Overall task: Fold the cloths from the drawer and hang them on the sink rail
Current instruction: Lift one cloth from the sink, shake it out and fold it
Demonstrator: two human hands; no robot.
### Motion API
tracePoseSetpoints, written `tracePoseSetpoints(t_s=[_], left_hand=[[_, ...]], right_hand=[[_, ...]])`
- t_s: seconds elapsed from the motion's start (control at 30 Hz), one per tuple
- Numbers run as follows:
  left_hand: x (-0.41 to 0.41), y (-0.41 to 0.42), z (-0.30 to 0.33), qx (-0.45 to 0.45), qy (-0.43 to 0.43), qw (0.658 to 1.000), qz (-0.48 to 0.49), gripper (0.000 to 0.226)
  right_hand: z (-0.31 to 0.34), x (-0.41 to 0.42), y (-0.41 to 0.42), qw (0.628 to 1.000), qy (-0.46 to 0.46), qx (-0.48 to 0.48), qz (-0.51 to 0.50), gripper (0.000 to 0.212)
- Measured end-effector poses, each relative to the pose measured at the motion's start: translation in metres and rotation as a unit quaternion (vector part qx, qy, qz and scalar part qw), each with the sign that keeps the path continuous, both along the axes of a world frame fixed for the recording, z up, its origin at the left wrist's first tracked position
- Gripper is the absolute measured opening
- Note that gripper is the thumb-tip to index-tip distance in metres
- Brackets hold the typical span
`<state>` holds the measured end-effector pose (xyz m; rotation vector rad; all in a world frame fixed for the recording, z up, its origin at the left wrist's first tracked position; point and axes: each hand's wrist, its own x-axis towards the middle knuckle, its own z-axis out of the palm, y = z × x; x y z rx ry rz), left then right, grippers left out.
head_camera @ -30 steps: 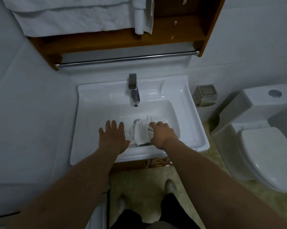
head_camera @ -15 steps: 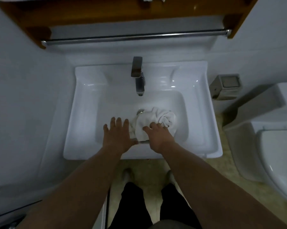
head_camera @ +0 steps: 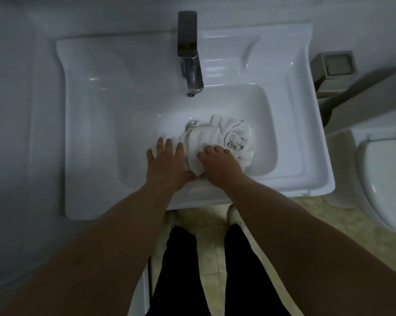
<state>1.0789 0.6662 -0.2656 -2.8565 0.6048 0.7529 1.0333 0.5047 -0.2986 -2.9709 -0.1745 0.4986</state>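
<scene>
Where it lies bunched in the sink (head_camera: 306, 133), white cloth (head_camera: 226, 137) crumpled, right hand (head_camera: 220, 165) gripping it, left hand (head_camera: 167, 163) flat alongside.

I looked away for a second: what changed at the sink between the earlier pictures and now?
Little: the view dipped, so the rail left the picture. The right hand keeps its grip on the white cloth in the basin; the left hand stays flat beside it.

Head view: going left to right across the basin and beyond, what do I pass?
Sink left rim → left hand, flat in the basin → right hand, fingers curled into the bunched white cloth → sink right rim → toilet.
</scene>
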Motion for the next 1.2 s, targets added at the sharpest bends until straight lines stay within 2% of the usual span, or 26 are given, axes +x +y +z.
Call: tracePoseSetpoints(t_s=[0.1,0.2,0.37,0.43,0.57,0.67,0.77,0.9,1.1,1.2], left_hand=[[0.005,0.000,-0.006,-0.018,0.005,1.000,0.014,0.108],[-0.001,-0.006,-0.006,-0.041,-0.005,0.999,0.000,0.104],[0.001,-0.035,0.033,-0.072,-0.039,0.996,-0.025,0.097],[0.014,-0.042,0.058,-0.078,-0.043,0.996,-0.002,0.086],[0.044,-0.051,0.116,-0.147,-0.082,0.985,0.037,0.038],[0.062,-0.057,0.166,-0.206,-0.094,0.972,0.064,0.031],[0.080,-0.058,0.216,-0.162,-0.167,0.973,-0.002,0.025],[0.108,-0.050,0.282,-0.117,-0.252,0.956,-0.098,0.022],[0.131,-0.035,0.346,-0.117,-0.254,0.953,-0.114,0.024],[0.133,-0.025,0.364,-0.121,-0.264,0.950,-0.118,0.025]], right_hand=[[-0.001,0.008,0.000,0.999,0.036,-0.002,0.017,0.028],[0.010,0.018,-0.001,0.997,0.063,0.033,-0.009,0.033],[0.067,0.043,-0.015,0.990,0.054,0.127,-0.039,0.031],[0.100,0.058,-0.022,0.989,0.055,0.129,-0.041,0.028],[0.175,0.091,-0.037,0.990,0.066,0.125,-0.010,0.025],[0.237,0.114,-0.044,0.993,0.040,0.106,0.016,0.020],[0.296,0.130,-0.051,0.994,0.004,0.102,0.036,0.009],[0.359,0.144,-0.050,0.994,-0.042,0.092,0.039,0.011],[0.402,0.151,-0.048,0.986,-0.122,0.112,0.036,0.011],[0.408,0.151,-0.047,0.978,-0.143,0.152,0.016,0.007]])
